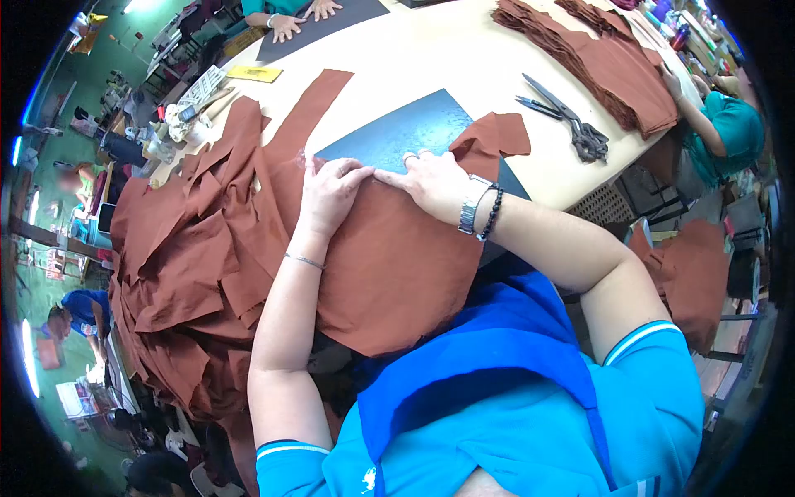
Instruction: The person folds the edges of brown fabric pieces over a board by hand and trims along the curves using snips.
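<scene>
A rust-brown cloth piece (pixel 397 265) hangs from the table edge toward my lap. Its upper edge is between my two hands. My left hand (pixel 331 186) pinches that edge, thumb and fingers together. Close beside it, my right hand (pixel 426 182) presses finger and thumb at the same edge, over a dark glossy board (pixel 406 132). The fingertips of both hands nearly meet. A folded end of brown cloth (pixel 497 137) lies on the board's right side. To the left, a large heap of brown cloth (pixel 190 248) spills over the table edge.
Large black scissors (pixel 580 128) lie on the pale table (pixel 397 50) at right. A yellow item (pixel 254 74) lies at upper left. Stacked brown cloth (pixel 604 66) is at upper right, near a seated person (pixel 729 128). Another person's hands (pixel 286 26) rest on a dark sheet at the top.
</scene>
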Motion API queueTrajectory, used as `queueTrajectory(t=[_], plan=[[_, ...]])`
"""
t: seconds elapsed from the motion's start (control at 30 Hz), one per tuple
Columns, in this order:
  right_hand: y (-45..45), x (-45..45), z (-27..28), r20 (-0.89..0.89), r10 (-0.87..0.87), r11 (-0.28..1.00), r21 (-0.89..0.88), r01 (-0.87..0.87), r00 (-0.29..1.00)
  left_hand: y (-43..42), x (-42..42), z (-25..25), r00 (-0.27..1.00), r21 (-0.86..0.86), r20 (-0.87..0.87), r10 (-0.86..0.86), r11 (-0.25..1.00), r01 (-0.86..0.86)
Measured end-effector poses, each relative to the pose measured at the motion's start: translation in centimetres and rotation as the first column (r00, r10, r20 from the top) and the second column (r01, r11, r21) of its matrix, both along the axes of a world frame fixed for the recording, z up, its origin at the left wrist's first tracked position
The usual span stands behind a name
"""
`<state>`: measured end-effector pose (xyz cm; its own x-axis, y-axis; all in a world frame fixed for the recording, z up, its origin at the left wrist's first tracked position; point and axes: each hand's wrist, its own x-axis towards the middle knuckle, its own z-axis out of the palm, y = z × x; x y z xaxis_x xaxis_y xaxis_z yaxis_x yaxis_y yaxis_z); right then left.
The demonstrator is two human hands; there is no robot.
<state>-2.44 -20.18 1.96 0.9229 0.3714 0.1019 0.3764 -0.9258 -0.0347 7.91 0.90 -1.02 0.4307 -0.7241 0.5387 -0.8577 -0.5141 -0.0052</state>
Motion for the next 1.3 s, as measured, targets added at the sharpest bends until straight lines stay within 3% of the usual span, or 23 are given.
queueTrajectory(t=[0.07,0.17,0.23,0.3,0.37,0.5,0.57,0.63,0.7,0.77,0.8,0.83,0.9,0.97,1.0,1.1,1.2,1.3], plan=[[-1.0,-0.6,0.8,-0.011,0.028,0.999,0.034,-0.028,1.0,0.2,-0.1,0.2,0.999,0.034,-0.044,0.02,0.999,-0.018],[-3.4,-2.9,3.3,-0.015,0.077,0.99,-0.119,-0.078,0.997,0.3,-0.7,1.0,0.992,-0.131,-0.092,0.081,0.987,-0.093],[-3.6,-5.6,4.2,0.008,-0.041,0.995,0.094,0.04,0.999,2.2,-0.2,1.3,0.955,-0.14,-0.273,0.118,0.977,-0.161],[-4.7,-6.8,3.7,-0.049,-0.124,0.937,0.324,0.133,0.991,4.4,-0.4,1.4,0.939,-0.123,-0.327,0.108,0.98,-0.155],[-5.5,-7.2,2.2,-0.165,-0.147,0.806,0.552,0.215,0.975,6.2,-2.2,1.3,0.89,0.044,-0.4,0.219,0.975,-0.22],[-8.6,-3.1,2.1,-0.165,0.009,0.883,0.464,0.069,0.986,6.2,-6.8,2.0,0.827,0.263,-0.383,0.412,0.907,-0.33],[-11.1,0.2,3.0,0.078,-0.064,0.962,0.271,0.041,0.995,4.9,-9.4,3.6,0.837,0.312,-0.404,0.37,0.916,-0.254],[-12.0,3.7,4.5,0.479,-0.219,0.968,0.22,0.125,0.85,2.7,-12.1,5.4,0.869,0.352,-0.392,0.303,0.922,-0.163],[-11.8,4.9,5.1,0.434,-0.242,0.94,0.327,0.099,0.868,1.4,-14.1,3.8,0.916,0.344,-0.35,0.196,0.936,-0.069],[-9.4,4.2,4.8,0.323,-0.246,0.922,0.37,0.117,0.914,0.0,-16.3,2.0,0.862,0.253,-0.479,0.167,0.966,-0.047],[-9.1,3.9,4.3,0.356,-0.092,0.92,0.387,-0.058,0.93,-0.6,-17.4,1.7,0.847,0.264,-0.495,0.192,0.963,-0.063],[-7.6,2.9,4.2,0.293,-0.071,0.891,0.449,-0.071,0.953,-1.1,-18.4,1.5,0.831,0.276,-0.513,0.214,0.958,-0.076],[-7.1,2.2,2.4,0.267,0.058,0.867,0.463,-0.181,0.962,-1.8,-19.5,2.6,0.845,0.22,-0.485,0.226,0.966,-0.132],[-6.5,1.1,1.7,0.141,0.062,0.872,0.474,-0.123,0.988,-2.4,-19.1,3.5,0.863,0.198,-0.442,0.245,0.965,-0.172],[-6.2,0.6,1.6,0.14,0.064,0.876,0.466,-0.123,0.988,-2.6,-18.1,3.7,0.899,0.095,-0.364,0.243,0.97,-0.224],[-5.5,0.2,0.4,0.229,0.122,0.877,0.43,-0.213,0.966,-3.5,-13.2,3.5,0.894,-0.148,-0.386,0.229,0.941,-0.304],[-5.6,0.1,0.0,0.191,0.158,0.903,0.369,-0.22,0.969,-3.3,-10.4,1.6,0.841,-0.136,-0.508,0.185,0.947,-0.29],[-5.8,0.3,-0.4,0.211,0.186,0.918,0.312,-0.246,0.96,-2.7,-11.0,0.7,0.878,-0.254,-0.472,0.078,0.942,-0.22]])
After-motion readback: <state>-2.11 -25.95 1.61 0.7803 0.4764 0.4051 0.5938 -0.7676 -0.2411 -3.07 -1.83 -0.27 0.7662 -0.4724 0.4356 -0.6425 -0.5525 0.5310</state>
